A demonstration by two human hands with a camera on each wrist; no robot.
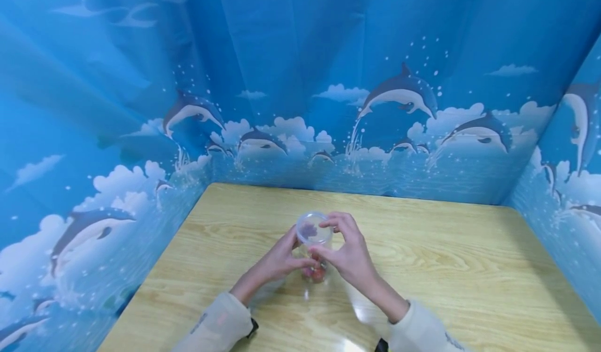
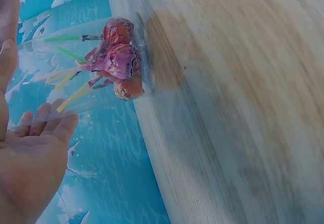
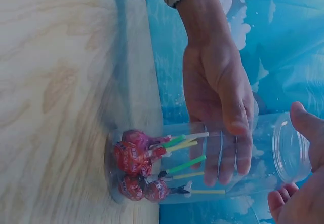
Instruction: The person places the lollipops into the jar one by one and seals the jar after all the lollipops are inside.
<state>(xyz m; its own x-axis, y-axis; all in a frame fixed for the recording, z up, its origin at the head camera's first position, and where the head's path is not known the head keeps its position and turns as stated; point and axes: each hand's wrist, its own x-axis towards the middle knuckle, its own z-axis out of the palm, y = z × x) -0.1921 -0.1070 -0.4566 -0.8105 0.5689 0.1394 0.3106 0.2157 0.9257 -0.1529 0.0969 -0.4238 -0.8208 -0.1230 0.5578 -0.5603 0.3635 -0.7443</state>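
A clear plastic jar (image 3: pixel 263 148) stands upright on the table, with several wrapped lollipops (image 3: pixel 132 158) inside, heads down and coloured sticks up. My left hand (image 1: pixel 277 261) holds the side of the jar, thumb in front and fingers round the far side. At the top, my right hand (image 1: pixel 347 253) grips the clear round lid (image 1: pixel 311 228) by its edge, thumb near and fingertips across the far side. Red and pink wrappers show through the jar wall in the left wrist view, where the left fingers (image 2: pixel 65 127) lie along the jar.
The light wood-grain table (image 1: pixel 446 268) stretches out on both sides of the jar. Blue curtains (image 1: pixel 291 81) printed with dolphins and clouds hang along its back and sides. Pale sleeves (image 1: pixel 218 323) cover the forearms.
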